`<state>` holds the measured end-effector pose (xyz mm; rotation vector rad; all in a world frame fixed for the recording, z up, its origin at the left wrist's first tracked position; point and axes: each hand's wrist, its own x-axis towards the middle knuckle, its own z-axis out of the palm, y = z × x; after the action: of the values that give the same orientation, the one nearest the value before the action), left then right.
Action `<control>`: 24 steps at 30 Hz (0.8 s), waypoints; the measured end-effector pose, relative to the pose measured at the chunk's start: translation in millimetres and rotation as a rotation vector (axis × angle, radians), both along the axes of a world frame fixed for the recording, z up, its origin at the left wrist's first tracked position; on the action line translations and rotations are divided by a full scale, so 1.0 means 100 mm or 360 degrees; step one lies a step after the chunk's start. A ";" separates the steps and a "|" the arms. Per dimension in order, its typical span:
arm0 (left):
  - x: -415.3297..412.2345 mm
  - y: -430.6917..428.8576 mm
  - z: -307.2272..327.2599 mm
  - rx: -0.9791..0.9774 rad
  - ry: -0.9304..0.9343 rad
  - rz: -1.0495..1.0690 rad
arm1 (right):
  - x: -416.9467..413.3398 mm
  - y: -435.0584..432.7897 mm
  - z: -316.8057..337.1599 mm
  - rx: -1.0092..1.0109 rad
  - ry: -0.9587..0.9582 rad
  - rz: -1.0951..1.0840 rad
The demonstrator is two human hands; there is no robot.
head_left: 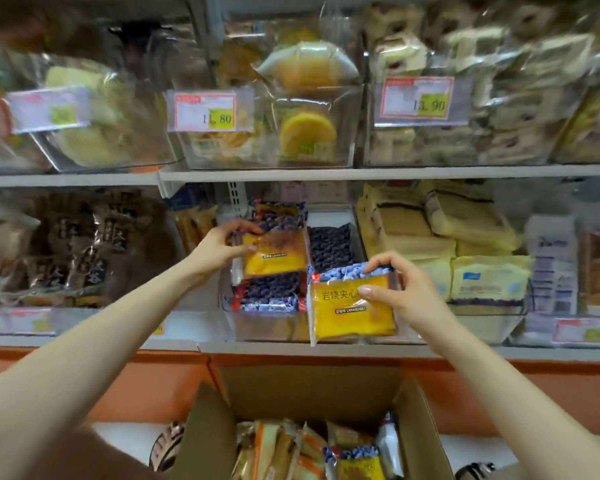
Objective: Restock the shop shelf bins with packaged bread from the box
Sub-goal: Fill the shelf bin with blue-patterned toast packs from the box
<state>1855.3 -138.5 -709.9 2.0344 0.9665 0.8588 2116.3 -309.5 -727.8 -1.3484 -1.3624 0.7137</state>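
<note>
Both hands are up at a clear bin (264, 323) on the lower shelf that holds blue-and-yellow bread packs. My left hand (219, 245) grips the left edge of one yellow pack (274, 254) lying on top of the stack in the bin. At the bin's front right, my right hand (395, 289) pinches the top of a second yellow pack (350, 311) held upright. Below, an open cardboard box (309, 389) contains several more packs (357, 462).
Other clear bins of bread and cakes fill the upper shelf (326, 173) and both sides of the lower shelf, with price tags (205, 110) on their fronts. An orange panel (146, 379) runs below the shelf edge, behind the box.
</note>
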 end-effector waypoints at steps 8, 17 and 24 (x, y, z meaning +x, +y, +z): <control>0.29 0.84 -0.16 0.0102 0.0307 0.0058 | -0.09 0.30 -0.07 -0.0132 0.0342 0.0050; 0.22 0.91 -0.32 0.0310 0.0753 0.0395 | -0.32 0.65 -0.09 -0.0201 0.0401 0.0134; -0.04 0.46 -0.45 0.0458 0.0241 0.0513 | -0.63 1.05 -0.24 -0.0148 0.0273 -0.0022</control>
<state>1851.7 -92.7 -754.9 2.2460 1.3471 1.0762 2053.5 -204.5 -752.1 -1.3353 -1.1950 0.8723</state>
